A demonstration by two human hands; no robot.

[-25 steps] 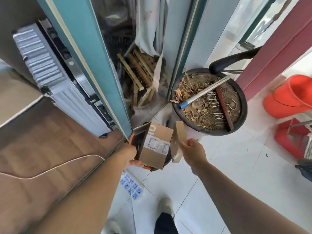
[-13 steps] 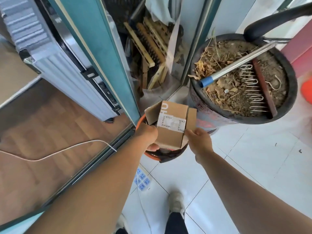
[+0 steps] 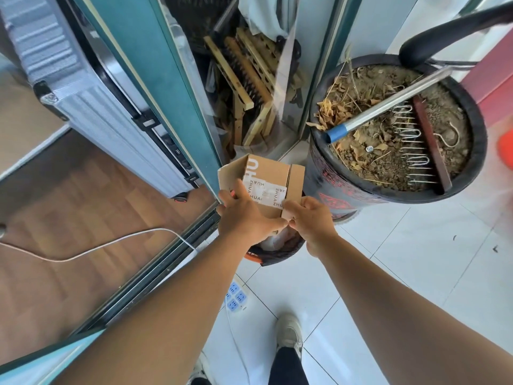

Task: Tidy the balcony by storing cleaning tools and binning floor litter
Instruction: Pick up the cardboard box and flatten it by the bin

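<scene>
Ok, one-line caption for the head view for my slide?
Both hands, left and right, press a taped cardboard box down over an orange-rimmed bin beside a soil-filled planter.

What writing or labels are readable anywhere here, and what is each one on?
"ZHUAN", printed repeatedly, partly torn: white tape across the cardboard box held by both hands.
Large white letters on the box top: cut off, unclear.
Small mark on the suitcase: too small to read.
Red pattern on the black planter: unreadable.

A single head-worn wide-angle camera is looking steeply downward from close above the outstretched forearms, facing the white tiled floor [image 3: 402,262] and the person's own feet.
</scene>
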